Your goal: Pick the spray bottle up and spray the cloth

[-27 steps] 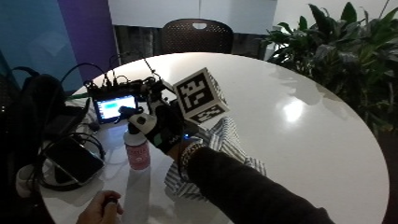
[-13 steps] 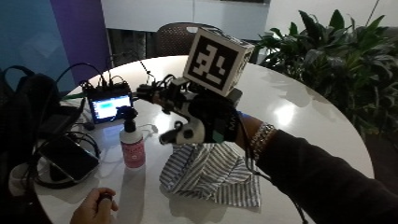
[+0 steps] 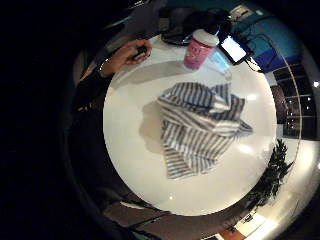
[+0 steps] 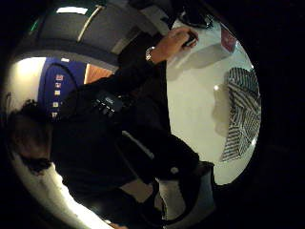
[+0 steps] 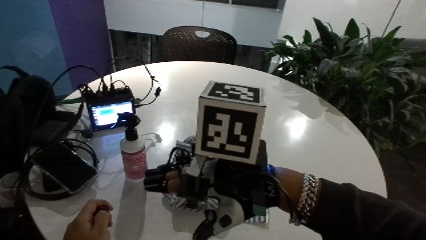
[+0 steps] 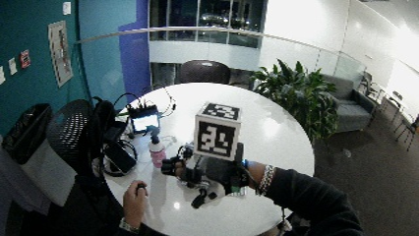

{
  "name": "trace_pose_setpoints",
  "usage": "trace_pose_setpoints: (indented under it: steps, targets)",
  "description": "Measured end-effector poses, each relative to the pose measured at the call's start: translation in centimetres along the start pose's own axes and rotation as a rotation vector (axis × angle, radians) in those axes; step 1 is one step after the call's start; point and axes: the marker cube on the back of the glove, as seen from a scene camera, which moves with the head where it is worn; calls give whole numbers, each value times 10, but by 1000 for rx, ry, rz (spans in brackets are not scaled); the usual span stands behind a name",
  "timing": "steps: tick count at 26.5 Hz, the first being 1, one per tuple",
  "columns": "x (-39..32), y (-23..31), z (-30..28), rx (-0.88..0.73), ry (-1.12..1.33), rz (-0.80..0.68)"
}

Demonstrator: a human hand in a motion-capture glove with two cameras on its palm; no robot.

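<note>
The pink spray bottle (image 5: pixel 134 152) with a black nozzle stands upright on the white round table (image 5: pixel 319 135), left of the cloth. My gloved right hand (image 5: pixel 219 192) hovers above the striped cloth (image 3: pixel 200 125), palm down, fingers loosely curled and holding nothing. It is to the right of the bottle and does not touch it. In the outside view the hand hides most of the cloth (image 5: pixel 180 202). The little finger side palm view shows the crumpled cloth well below, with the bottle (image 3: pixel 199 48) standing beyond it.
A bare left hand (image 5: pixel 90 227) rests at the table's near edge, holding a small dark object. A lit screen device (image 5: pixel 110 112) with cables and dark gear (image 5: pixel 60 167) lie left of the bottle. A chair (image 5: pixel 200 45) and plants (image 5: pixel 359 75) stand beyond the table.
My gloved hand has moved away from beside the bottle to above the cloth. The bottle and cloth stay where they were. The outside camera has shifted.
</note>
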Motion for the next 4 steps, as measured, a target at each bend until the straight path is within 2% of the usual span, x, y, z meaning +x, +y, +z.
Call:
trace_pose_setpoints:
  steps: [4]
  targets:
    - [-4, 4, 5, -7, 16, 7]
